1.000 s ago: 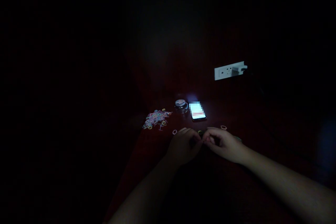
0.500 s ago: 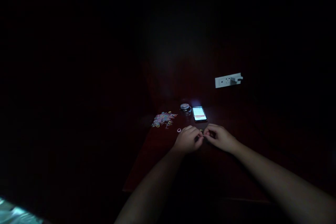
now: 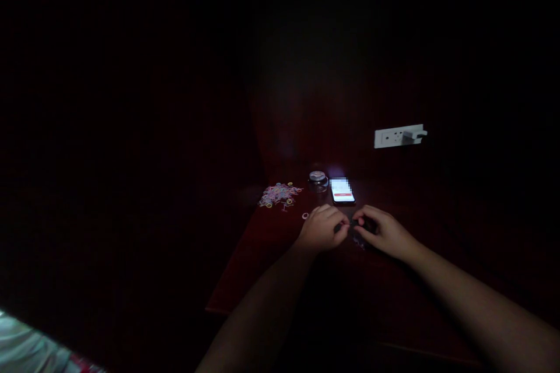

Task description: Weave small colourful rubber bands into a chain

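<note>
Toward five o'clock from the phone (image 3: 342, 192), the right hand (image 3: 389, 235) unpinches, freed; the left hand (image 3: 321, 229) stays pinched, contents unclear.

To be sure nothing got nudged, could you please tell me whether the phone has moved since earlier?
No: against the wall socket, the phone keeps its place, below and to the left.

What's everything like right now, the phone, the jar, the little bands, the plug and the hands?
Phone: lit up
Jar: looks shut
Bands: loose, in a messy pile
Plug: in the socket
Left hand: curled, pinch too dark to tell
Right hand: curled, thumb and finger apart
</note>
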The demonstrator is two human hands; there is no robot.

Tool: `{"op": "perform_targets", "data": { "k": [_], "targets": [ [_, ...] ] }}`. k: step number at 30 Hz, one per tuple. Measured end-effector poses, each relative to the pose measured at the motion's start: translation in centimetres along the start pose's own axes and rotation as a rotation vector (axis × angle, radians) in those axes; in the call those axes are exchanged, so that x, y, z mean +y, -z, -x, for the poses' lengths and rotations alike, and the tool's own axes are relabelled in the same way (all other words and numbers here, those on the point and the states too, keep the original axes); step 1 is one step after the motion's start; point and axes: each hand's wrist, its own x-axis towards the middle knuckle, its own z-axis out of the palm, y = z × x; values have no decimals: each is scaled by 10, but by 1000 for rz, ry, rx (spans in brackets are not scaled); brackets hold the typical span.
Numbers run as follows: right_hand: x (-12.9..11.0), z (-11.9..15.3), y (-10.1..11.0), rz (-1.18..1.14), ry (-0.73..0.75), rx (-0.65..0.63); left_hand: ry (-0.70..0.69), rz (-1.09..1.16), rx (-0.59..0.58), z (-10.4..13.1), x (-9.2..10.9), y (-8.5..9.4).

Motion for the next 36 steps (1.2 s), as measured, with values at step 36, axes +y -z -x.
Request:
{"op": "perform_targets", "data": {
  "k": [36],
  "targets": [
    [-18,1,5,-151,-11,-35,217,488,50,11,4,9]
  ]
}}
